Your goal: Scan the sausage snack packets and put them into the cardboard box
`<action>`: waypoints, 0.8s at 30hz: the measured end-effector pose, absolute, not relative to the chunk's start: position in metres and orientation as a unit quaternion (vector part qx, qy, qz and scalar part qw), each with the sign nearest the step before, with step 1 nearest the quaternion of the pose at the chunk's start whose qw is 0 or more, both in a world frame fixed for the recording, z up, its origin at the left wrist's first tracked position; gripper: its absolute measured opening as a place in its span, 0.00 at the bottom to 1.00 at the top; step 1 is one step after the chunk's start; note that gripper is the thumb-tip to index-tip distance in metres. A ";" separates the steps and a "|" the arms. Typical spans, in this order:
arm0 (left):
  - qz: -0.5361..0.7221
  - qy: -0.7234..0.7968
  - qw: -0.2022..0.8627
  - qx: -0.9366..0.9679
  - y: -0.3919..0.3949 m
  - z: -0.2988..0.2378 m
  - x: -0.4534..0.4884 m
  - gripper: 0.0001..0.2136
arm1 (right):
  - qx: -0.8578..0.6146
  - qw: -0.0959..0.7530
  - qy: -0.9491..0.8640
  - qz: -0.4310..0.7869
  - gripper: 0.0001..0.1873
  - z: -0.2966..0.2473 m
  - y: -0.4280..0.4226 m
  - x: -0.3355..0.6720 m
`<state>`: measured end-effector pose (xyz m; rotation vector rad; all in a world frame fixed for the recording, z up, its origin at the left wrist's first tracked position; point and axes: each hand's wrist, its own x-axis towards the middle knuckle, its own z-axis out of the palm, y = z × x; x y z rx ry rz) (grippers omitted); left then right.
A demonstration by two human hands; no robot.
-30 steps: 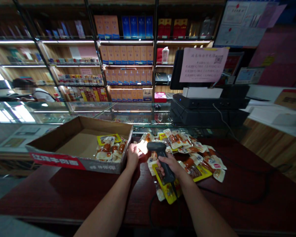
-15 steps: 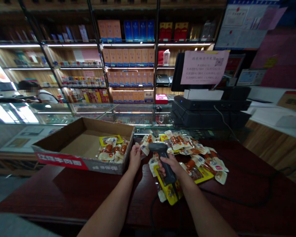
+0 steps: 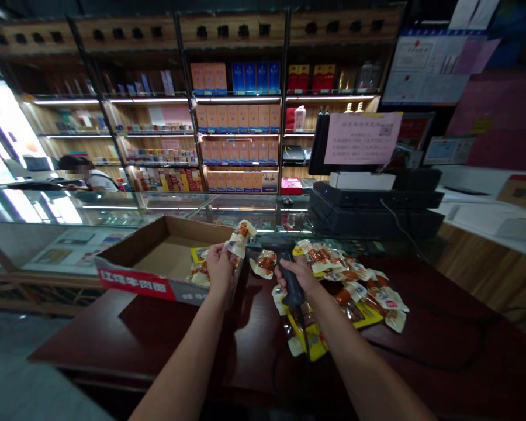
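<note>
Fingers [image 3: 213, 251] of the left hand [image 3: 220, 270] are pinched shut on a vacuum snack packet [image 3: 242, 238], held over the corner of the cardboard box [image 3: 135, 283]; a barcode scanner [image 3: 291, 286] is wrapped by the right hand [image 3: 298, 278], just beside the heaped packets [image 3: 333, 260].

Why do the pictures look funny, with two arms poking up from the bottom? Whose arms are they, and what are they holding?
Those arms belong to the person wearing the camera. It sits on their head and looks forward and down, so you see almost what they see, only a bit squashed. The left hand holds a sealed snack packet by the corner of a cardboard box. The right hand holds a handheld barcode scanner, a tool that reads the striped codes on things in shops. More packets lie in a heap on the dark red counter. Behind them are a glass display case and shelves full of boxes.
</note>
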<state>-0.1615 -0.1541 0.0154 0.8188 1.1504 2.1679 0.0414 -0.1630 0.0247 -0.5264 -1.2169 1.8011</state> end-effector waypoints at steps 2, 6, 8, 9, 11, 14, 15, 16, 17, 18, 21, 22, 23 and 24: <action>0.800 0.462 0.241 0.297 -0.157 0.021 -0.185 0.05 | -0.206 0.430 -0.492 0.728 0.16 0.031 -0.165 0.029; 0.734 0.583 0.145 0.316 -0.168 0.019 -0.223 0.09 | -0.182 0.402 -0.504 0.742 0.18 0.038 -0.173 0.005; 0.695 0.636 0.079 0.326 -0.176 0.017 -0.232 0.14 | -0.175 0.394 -0.511 0.744 0.19 0.038 -0.177 -0.004; 0.678 0.654 0.052 0.332 -0.180 0.017 -0.234 0.16 | -0.173 0.390 -0.515 0.743 0.19 0.038 -0.179 -0.008; 0.653 0.672 0.014 0.349 -0.187 0.020 -0.233 0.19 | -0.173 0.384 -0.524 0.740 0.19 0.037 -0.182 -0.014; 0.647 0.663 -0.014 0.377 -0.194 0.024 -0.223 0.19 | -0.175 0.380 -0.533 0.735 0.19 0.037 -0.185 -0.017; 0.652 0.652 -0.020 0.386 -0.196 0.025 -0.218 0.18 | -0.176 0.381 -0.534 0.734 0.19 0.036 -0.185 -0.016; 0.659 0.638 -0.023 0.397 -0.196 0.024 -0.213 0.17 | -0.177 0.384 -0.532 0.734 0.19 0.036 -0.185 -0.014; 0.668 0.621 -0.022 0.409 -0.196 0.023 -0.207 0.16 | -0.179 0.389 -0.528 0.733 0.19 0.035 -0.185 -0.011; 0.678 0.601 -0.015 0.424 -0.196 0.021 -0.200 0.15 | -0.184 0.397 -0.521 0.733 0.18 0.034 -0.183 -0.007; 0.699 0.531 0.051 0.476 -0.191 0.008 -0.173 0.13 | -0.212 0.428 -0.489 0.729 0.16 0.026 -0.178 0.009; 0.700 0.510 0.087 0.493 -0.188 0.002 -0.164 0.12 | -0.221 0.441 -0.478 0.727 0.15 0.023 -0.175 0.016; 0.696 0.494 0.124 0.506 -0.184 -0.005 -0.155 0.12 | -0.228 0.454 -0.466 0.724 0.15 0.019 -0.173 0.022; 0.691 0.486 0.156 0.512 -0.180 -0.012 -0.146 0.12 | -0.232 0.468 -0.454 0.722 0.15 0.015 -0.170 0.029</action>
